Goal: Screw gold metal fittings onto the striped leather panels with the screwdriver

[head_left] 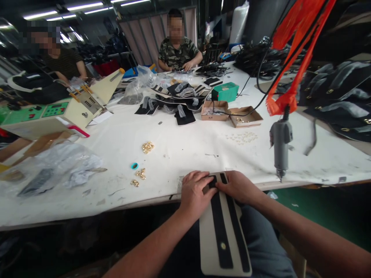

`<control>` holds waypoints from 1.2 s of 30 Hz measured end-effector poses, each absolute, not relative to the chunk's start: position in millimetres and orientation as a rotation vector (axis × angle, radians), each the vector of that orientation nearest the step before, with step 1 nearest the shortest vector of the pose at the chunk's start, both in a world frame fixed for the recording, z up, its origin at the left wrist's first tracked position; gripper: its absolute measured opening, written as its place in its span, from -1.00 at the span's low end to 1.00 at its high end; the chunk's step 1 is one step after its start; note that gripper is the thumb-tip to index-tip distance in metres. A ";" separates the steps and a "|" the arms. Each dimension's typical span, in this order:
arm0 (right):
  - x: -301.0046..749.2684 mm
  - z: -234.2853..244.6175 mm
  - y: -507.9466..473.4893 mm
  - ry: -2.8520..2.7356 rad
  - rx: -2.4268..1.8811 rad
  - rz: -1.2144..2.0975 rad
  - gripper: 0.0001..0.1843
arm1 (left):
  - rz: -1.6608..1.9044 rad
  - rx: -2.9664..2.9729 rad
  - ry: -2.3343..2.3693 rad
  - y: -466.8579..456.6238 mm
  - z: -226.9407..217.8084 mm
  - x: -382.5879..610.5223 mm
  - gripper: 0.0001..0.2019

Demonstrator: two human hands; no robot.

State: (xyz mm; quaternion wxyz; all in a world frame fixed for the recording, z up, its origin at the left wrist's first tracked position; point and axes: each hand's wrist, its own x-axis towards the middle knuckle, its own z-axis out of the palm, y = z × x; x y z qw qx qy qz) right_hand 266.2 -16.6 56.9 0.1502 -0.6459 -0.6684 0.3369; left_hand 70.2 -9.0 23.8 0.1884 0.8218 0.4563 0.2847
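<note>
A beige panel with black stripes [207, 235] slants from my lap up to the table's front edge, with one gold fitting on a stripe near its lower end. My left hand [197, 193] grips the panel's upper left side, its thumb and forefinger at a small black piece [213, 181] there. From the other side my right hand [236, 185] clasps the upper right edge, its thumb pressing by the same black piece. Its other fingers are hidden beneath the panel. Gold hardware [148, 147] lies in small piles on the table, beside a turquoise ring [134, 166].
A grey electric screwdriver [281, 143] hangs by orange straps [285, 88] at the right. Two cardboard boxes [246, 124] with small parts, a green box [224, 92] and stacked black pieces [185, 116] stand farther back. A machine [55, 116] is at left. Two people [179, 54] sit across.
</note>
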 end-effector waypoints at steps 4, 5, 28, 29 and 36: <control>287.8 52.0 -39.1 -1.889 -1.953 0.777 -0.64 | 0.790 2.315 1.294 -7.5 21.7 71.3 -0.65; 298.2 48.7 -47.9 -1.876 -2.037 0.658 -0.53 | 0.782 2.318 1.290 -7.1 22.5 71.0 -0.66; 345.8 15.1 -104.9 -0.387 -1.632 1.140 -0.56 | 0.837 2.456 1.105 4.7 19.7 60.7 -0.70; 340.7 19.5 -106.4 -0.372 -1.592 1.123 -0.57 | 0.857 2.454 1.094 5.5 18.1 60.0 -0.69; 306.3 67.0 -102.5 -1.002 -1.791 0.735 -0.37 | 0.921 2.405 1.088 6.6 13.9 57.5 -0.66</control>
